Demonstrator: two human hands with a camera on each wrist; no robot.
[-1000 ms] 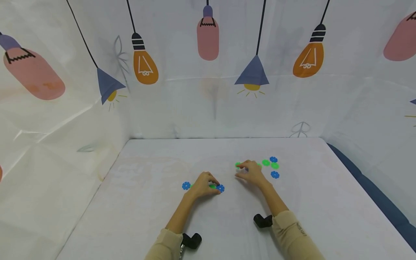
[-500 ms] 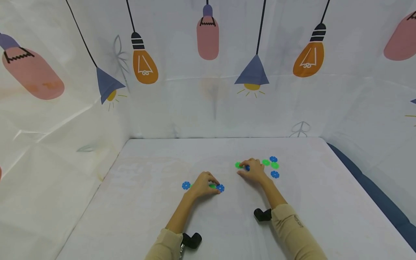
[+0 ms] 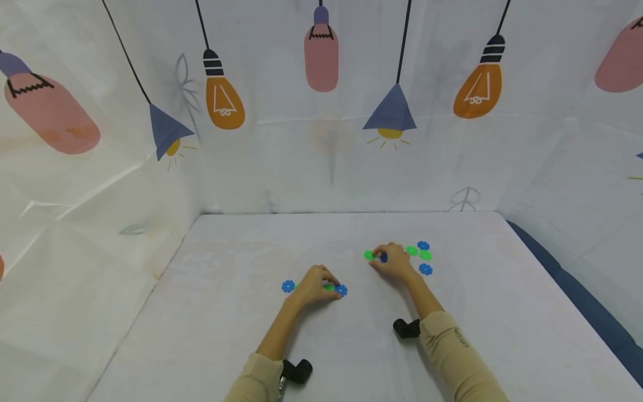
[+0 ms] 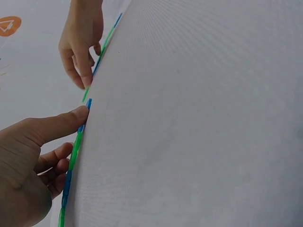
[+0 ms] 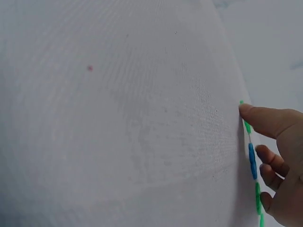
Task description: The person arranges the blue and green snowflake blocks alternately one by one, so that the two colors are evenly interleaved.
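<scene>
Flat notched plastic discs, blue and green, lie in two groups on the white table. My left hand (image 3: 311, 287) pinches the blue disc (image 3: 342, 290) at the right end of the left row, thumb at its near edge. A green disc (image 3: 329, 288) shows under that palm, and another blue disc (image 3: 288, 286) ends the row at left; the middle is mostly covered. My right hand (image 3: 394, 261) pinches the leftmost green disc (image 3: 369, 255) of the other row, thumb against it in the right wrist view. A blue disc (image 3: 384, 258) sits between thumb and fingers. A gap separates the rows.
Right of my right hand lie more discs: two green (image 3: 425, 255), a blue one (image 3: 423, 245) behind and a blue one (image 3: 425, 269) in front. A white curtain (image 3: 301, 167) with printed lamps hangs behind the table. Dark blue fabric (image 3: 567, 285) runs along the right edge.
My right hand has shifted slightly to the right and away from me, and its thumb and fingers have closed nearer the leftmost green disc. The left hand has stayed put.
</scene>
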